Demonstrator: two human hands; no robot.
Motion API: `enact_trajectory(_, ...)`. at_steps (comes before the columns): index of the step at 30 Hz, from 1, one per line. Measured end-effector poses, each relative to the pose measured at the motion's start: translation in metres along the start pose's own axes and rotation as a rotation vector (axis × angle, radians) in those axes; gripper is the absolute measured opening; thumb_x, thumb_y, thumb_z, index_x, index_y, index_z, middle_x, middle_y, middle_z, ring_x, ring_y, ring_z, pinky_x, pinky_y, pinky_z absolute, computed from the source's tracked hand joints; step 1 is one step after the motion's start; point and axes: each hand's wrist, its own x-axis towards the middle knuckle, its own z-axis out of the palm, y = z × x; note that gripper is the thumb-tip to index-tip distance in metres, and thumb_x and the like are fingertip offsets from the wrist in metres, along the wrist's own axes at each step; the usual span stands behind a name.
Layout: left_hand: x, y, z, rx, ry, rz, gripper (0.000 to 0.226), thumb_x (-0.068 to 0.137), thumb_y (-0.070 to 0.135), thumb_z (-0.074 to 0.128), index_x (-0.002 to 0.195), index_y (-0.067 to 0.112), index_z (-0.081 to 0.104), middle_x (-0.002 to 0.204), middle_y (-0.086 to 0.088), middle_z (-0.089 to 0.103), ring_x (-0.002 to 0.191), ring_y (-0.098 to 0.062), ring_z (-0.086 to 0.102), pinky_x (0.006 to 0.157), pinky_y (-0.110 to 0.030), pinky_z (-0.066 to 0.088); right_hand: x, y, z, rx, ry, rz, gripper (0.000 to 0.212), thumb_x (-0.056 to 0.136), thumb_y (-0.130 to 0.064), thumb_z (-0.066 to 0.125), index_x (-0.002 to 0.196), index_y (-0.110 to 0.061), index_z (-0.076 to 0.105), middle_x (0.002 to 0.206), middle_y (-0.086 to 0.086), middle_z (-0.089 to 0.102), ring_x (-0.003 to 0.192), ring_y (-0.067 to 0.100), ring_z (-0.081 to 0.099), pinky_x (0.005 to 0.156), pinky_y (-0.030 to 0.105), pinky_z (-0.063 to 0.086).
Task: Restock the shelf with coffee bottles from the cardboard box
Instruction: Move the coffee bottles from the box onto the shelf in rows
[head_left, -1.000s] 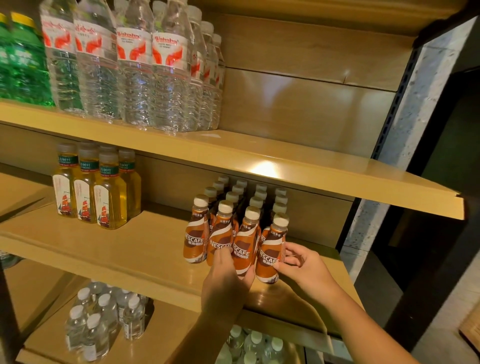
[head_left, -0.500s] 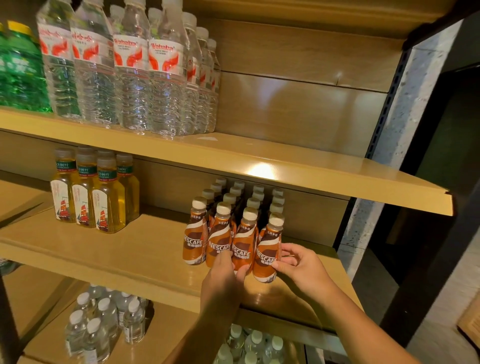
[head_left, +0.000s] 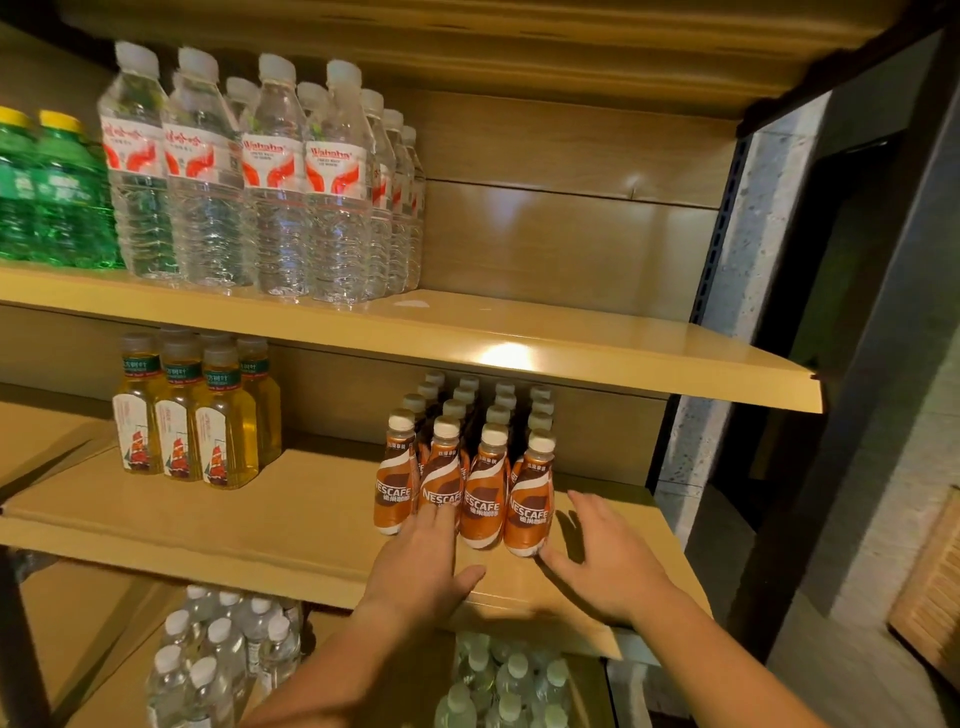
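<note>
Several brown Nescafe coffee bottles (head_left: 480, 493) with white caps stand in rows on the middle wooden shelf (head_left: 260, 525), at its right end. My left hand (head_left: 423, 561) lies in front of the second front-row bottle, fingers straight, fingertips on or near its base. My right hand (head_left: 605, 553) hovers just right of the rightmost front bottle (head_left: 530, 506), fingers spread and holding nothing. At the far right edge a corner of a cardboard box (head_left: 930, 587) shows on the floor.
Yellow tea bottles (head_left: 192, 415) stand on the left of the same shelf. Water bottles (head_left: 270, 176) and green bottles (head_left: 47, 192) fill the shelf above; small clear bottles (head_left: 223, 654) sit below. A dark metal upright (head_left: 857, 364) bounds the right.
Both hands have let go of the front-row coffee bottles and drawn back toward me, fingers opening. The rightmost bottle now stands free on the shelf. The view has tilted slightly upward.
</note>
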Motion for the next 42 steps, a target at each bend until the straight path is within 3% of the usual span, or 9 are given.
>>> enact_trajectory(4, -0.01, -0.017, -0.026, 0.213, -0.047, 0.19, 0.086, 0.084, 0.074, 0.056, 0.151, 0.027, 0.029, 0.152, 0.005, 0.038, 0.14, -0.018, 0.036, 0.119, -0.038, 0.03, -0.025, -0.02, -0.002, -0.189, -0.01, 0.056, 0.099, 0.086, -0.079, 0.038, 0.161, -0.021, 0.008, 0.17, 0.007, 0.005, 0.156, 0.026, 0.006, 0.126, 0.047, 0.013)
enact_trajectory(10, -0.026, -0.051, -0.063, 0.282, -0.216, 0.318, 0.116, 0.075, 0.093, 0.036, 0.162, 0.028, -0.004, 0.171, -0.001, -0.003, 0.157, -0.028, -0.003, 0.125, -0.055, 0.003, -0.073, -0.068, -0.001, -0.259, 0.044, 0.133, 0.101, 0.086, -0.08, 0.034, 0.16, -0.024, -0.005, 0.17, 0.007, -0.005, 0.156, 0.029, -0.005, 0.124, 0.049, 0.002)
enact_trajectory(13, -0.039, -0.065, -0.084, 0.324, -0.232, 0.395, 0.117, 0.075, 0.094, 0.033, 0.161, 0.028, -0.013, 0.17, -0.003, -0.012, 0.156, -0.029, -0.011, 0.126, -0.057, 0.0, -0.1, -0.096, -0.003, -0.301, 0.097, 0.148, 0.099, 0.088, -0.08, 0.029, 0.16, -0.023, -0.009, 0.17, 0.008, -0.007, 0.156, 0.03, -0.007, 0.125, 0.05, 0.003)
enact_trajectory(20, -0.096, -0.105, -0.132, 0.417, -0.188, 0.456, 0.116, 0.077, 0.094, 0.03, 0.159, 0.027, -0.019, 0.17, -0.011, -0.012, 0.156, -0.036, -0.007, 0.124, -0.062, 0.005, -0.171, -0.17, 0.0, -0.333, 0.085, 0.172, 0.1, 0.089, -0.078, 0.031, 0.161, -0.021, -0.011, 0.169, 0.009, -0.013, 0.155, 0.032, -0.013, 0.125, 0.051, -0.001)
enact_trajectory(26, -0.183, -0.147, -0.189, 0.479, -0.212, 0.372, 0.116, 0.073, 0.096, 0.012, 0.161, 0.025, -0.015, 0.17, -0.011, -0.012, 0.156, -0.037, -0.007, 0.124, -0.061, 0.004, -0.221, -0.24, 0.023, -0.313, 0.078, 0.073, 0.098, 0.09, -0.078, 0.031, 0.16, -0.023, -0.009, 0.169, 0.009, -0.013, 0.155, 0.032, -0.011, 0.118, 0.044, -0.009)
enact_trajectory(31, -0.268, -0.205, -0.231, 0.529, -0.241, 0.253, 0.112, 0.081, 0.09, 0.034, 0.162, 0.026, -0.01, 0.171, -0.009, -0.01, 0.157, -0.034, -0.008, 0.125, -0.06, 0.002, -0.271, -0.316, 0.048, -0.316, 0.011, -0.025, 0.099, 0.089, -0.078, 0.031, 0.16, -0.023, -0.01, 0.168, 0.01, -0.014, 0.155, 0.032, -0.011, 0.126, 0.051, 0.002)
enact_trajectory(38, -0.368, -0.313, -0.296, 0.592, -0.251, 0.095, 0.115, 0.078, 0.093, 0.029, 0.162, 0.024, -0.009, 0.171, -0.01, -0.006, 0.157, -0.037, -0.004, 0.124, -0.059, 0.011, -0.309, -0.441, 0.088, -0.272, -0.031, -0.216, 0.095, 0.09, -0.077, 0.028, 0.161, -0.021, -0.003, 0.169, 0.012, -0.008, 0.156, 0.034, -0.006, 0.125, 0.052, 0.003)
enact_trajectory(42, -0.416, -0.389, -0.339, 0.601, -0.223, -0.046, 0.114, 0.08, 0.092, 0.029, 0.162, 0.023, -0.01, 0.171, -0.012, -0.008, 0.156, -0.038, -0.004, 0.124, -0.06, 0.006, -0.305, -0.53, 0.12, -0.235, -0.03, -0.349, 0.099, 0.086, -0.08, 0.027, 0.162, -0.021, 0.004, 0.17, 0.012, -0.001, 0.156, 0.036, -0.002, 0.125, 0.055, 0.006)
